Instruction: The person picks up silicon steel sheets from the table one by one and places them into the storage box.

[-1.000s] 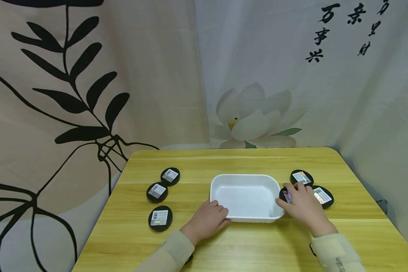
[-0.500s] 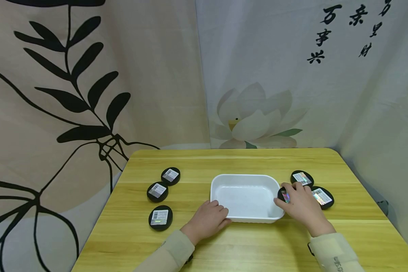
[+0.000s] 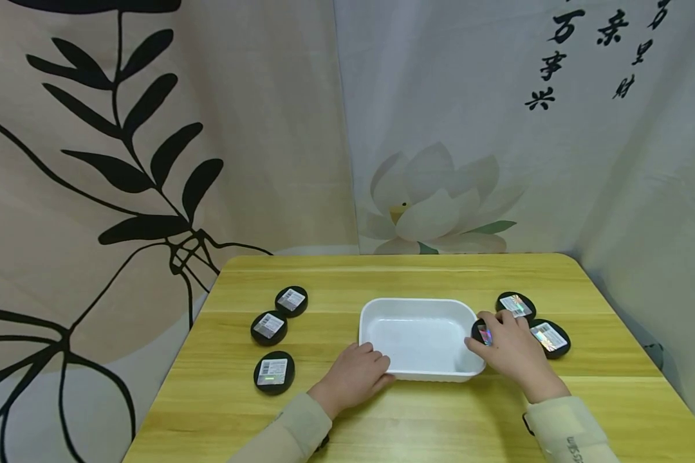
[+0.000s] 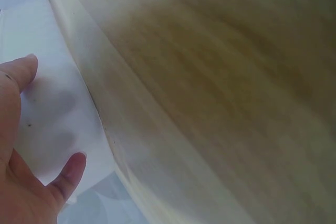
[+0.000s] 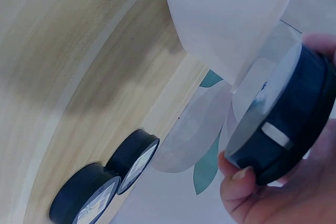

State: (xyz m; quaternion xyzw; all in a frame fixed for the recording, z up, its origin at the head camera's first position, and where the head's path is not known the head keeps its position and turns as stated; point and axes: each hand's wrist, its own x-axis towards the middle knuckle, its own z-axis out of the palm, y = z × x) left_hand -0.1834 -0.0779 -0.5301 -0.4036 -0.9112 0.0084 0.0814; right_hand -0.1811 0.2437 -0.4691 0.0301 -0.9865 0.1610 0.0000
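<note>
A white rectangular tray (image 3: 416, 341) stands on the wooden table. At its near left corner my left hand (image 3: 353, 378) holds the rim; the left wrist view shows its thumb (image 4: 71, 177) against the outer wall. My right hand (image 3: 512, 354) grips a flat, round black container (image 5: 296, 114) between thumb and fingers, beside the tray's right rim. In the right wrist view this container is tilted and raised off the table, its pale face towards the tray. Its contents are hidden. Two similar containers, one farther back (image 3: 516, 305) and one nearer (image 3: 550, 339), lie right of that hand.
Left of the tray lie three more black round containers, a far one (image 3: 291, 301), a middle one (image 3: 269, 328) and a near one (image 3: 274, 373), with white labels up. A printed curtain (image 3: 266, 128) hangs behind the wooden table (image 3: 428, 418).
My right hand has shifted slightly left with the black container, closer to the tray's right rim. The left hand stays at the tray's corner.
</note>
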